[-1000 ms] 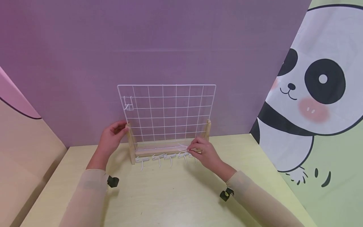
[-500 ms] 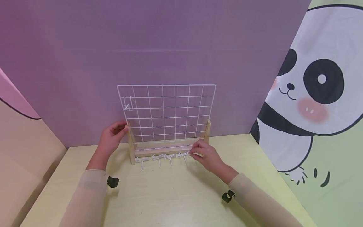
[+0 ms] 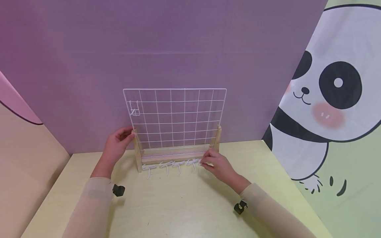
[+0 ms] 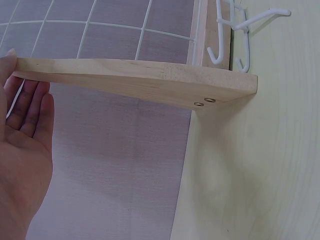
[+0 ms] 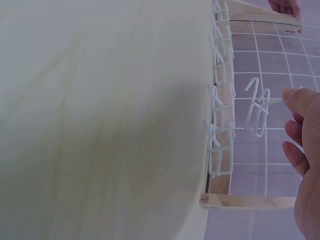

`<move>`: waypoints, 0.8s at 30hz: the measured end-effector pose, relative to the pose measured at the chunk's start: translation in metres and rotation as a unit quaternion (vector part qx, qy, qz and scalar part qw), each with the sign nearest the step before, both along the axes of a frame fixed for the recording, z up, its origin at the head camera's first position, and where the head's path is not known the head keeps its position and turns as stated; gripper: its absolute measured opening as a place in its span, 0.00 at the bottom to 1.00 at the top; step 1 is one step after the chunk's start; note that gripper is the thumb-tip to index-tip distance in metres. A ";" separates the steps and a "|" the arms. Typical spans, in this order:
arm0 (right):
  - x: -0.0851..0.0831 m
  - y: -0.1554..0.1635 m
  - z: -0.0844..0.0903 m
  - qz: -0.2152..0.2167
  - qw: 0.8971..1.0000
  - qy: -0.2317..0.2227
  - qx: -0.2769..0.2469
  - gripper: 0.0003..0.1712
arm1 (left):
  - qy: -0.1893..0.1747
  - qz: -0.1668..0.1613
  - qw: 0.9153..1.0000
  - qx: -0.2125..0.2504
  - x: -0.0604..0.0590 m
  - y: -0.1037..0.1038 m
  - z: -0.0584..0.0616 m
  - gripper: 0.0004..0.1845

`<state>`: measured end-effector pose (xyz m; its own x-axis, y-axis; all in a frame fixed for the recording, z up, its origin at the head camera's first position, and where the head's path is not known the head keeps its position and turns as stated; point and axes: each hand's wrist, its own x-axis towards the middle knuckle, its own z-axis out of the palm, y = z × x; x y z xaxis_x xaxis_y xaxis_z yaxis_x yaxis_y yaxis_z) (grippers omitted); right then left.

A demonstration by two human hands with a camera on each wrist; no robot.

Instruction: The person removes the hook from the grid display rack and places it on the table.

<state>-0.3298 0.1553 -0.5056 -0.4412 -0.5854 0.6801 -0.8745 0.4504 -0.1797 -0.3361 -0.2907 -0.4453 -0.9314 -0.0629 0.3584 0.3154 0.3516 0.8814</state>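
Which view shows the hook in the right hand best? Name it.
The right wrist view: the white hook hangs clear, pinched by the right hand. The head view hides it behind that hand; the left wrist view misses it.

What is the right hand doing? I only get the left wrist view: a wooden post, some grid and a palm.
Observer: The right hand pinches a white wire hook in its fingertips, in front of the wire grid, near its lower right corner.
Operator: Any hooks on the grid already?
Observer: One, the hung hook, near the top left corner.
Operator: How many lie loose?
Observer: About four, the loose hooks, in a row on the table along the front of the wooden base.
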 end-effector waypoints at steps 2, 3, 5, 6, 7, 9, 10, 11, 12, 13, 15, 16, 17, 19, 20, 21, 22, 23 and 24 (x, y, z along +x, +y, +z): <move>-0.001 0.001 -0.003 0.001 1.000 0.003 0.004 0.12 | -0.001 0.001 1.000 -0.003 0.000 0.000 0.000 0.22; -0.002 0.001 -0.005 0.001 1.000 0.003 0.006 0.12 | -0.001 0.001 1.000 -0.002 0.000 0.000 0.000 0.22; -0.003 0.001 -0.008 0.000 1.000 0.002 0.009 0.12 | -0.001 0.001 1.000 -0.003 0.000 0.000 0.000 0.22; -0.004 0.001 -0.009 -0.001 1.000 0.003 0.011 0.12 | -0.001 0.000 1.000 -0.003 0.001 0.000 0.000 0.22; -0.004 0.001 -0.010 -0.001 1.000 0.002 0.013 0.12 | -0.001 0.000 1.000 -0.002 0.001 0.000 0.000 0.22; -0.005 0.001 -0.011 -0.001 1.000 -0.001 0.018 0.12 | -0.002 0.000 1.000 -0.002 0.001 0.000 0.000 0.21; -0.005 0.001 -0.012 -0.003 1.000 -0.002 0.022 0.12 | -0.002 0.000 1.000 -0.004 0.001 0.000 0.000 0.22; -0.005 0.001 -0.013 -0.004 1.000 -0.003 0.026 0.11 | -0.003 0.000 1.000 -0.005 0.001 0.000 0.000 0.22; -0.005 0.002 -0.013 -0.005 1.000 -0.006 0.029 0.11 | -0.006 0.000 1.000 -0.006 0.001 0.000 0.000 0.22; -0.005 0.002 -0.013 -0.005 0.999 -0.010 0.032 0.11 | -0.008 0.000 1.000 -0.008 0.001 0.000 0.000 0.22; -0.004 0.002 -0.013 -0.005 0.999 -0.016 0.038 0.11 | -0.013 0.000 1.000 -0.011 0.001 -0.001 -0.001 0.23; -0.004 0.002 -0.013 -0.004 0.999 -0.019 0.041 0.11 | -0.014 -0.001 1.000 -0.011 0.001 -0.001 -0.001 0.23; -0.004 0.002 -0.012 -0.003 0.999 -0.021 0.044 0.10 | -0.015 -0.001 1.000 -0.011 0.001 -0.001 -0.001 0.23; -0.003 0.002 -0.012 -0.005 0.998 -0.026 0.051 0.10 | -0.012 -0.001 1.000 -0.011 0.000 -0.002 -0.002 0.23; -0.003 0.002 -0.012 -0.006 0.998 -0.029 0.055 0.10 | -0.009 -0.001 1.000 -0.011 0.000 -0.002 -0.001 0.23; -0.003 0.002 -0.012 -0.007 0.998 -0.033 0.059 0.10 | -0.004 -0.001 1.000 -0.010 -0.001 -0.002 -0.001 0.22; -0.003 0.002 -0.012 -0.006 0.997 -0.038 0.062 0.09 | 0.000 -0.002 1.000 -0.008 -0.001 -0.002 -0.001 0.22; -0.003 0.002 -0.012 -0.006 0.997 -0.044 0.065 0.09 | 0.004 -0.003 1.000 -0.006 -0.001 -0.002 -0.001 0.22; -0.003 0.002 -0.012 -0.004 0.996 -0.050 0.069 0.09 | 0.007 -0.004 1.000 -0.004 -0.002 -0.002 -0.001 0.22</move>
